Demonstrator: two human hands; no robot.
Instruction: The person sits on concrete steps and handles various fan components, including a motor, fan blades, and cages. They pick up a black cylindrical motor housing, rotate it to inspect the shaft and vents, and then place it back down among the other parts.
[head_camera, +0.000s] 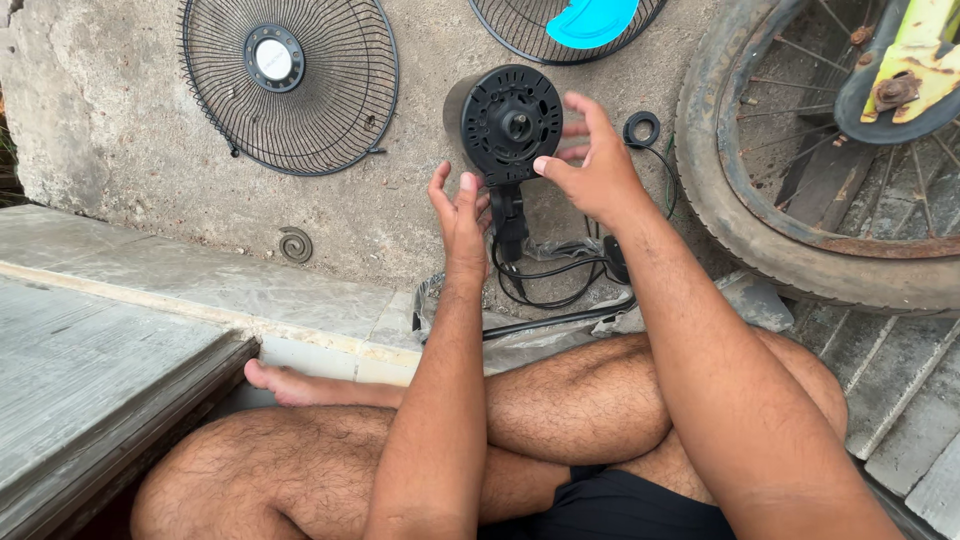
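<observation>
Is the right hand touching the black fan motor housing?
Touching. In the head view, the right hand has its thumb tip pressed against the lower right rim of the black fan motor housing, with no gap visible.

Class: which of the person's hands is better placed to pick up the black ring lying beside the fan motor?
Right hand: it is nearest the black ring. The left hand is across the fan motor.
</observation>
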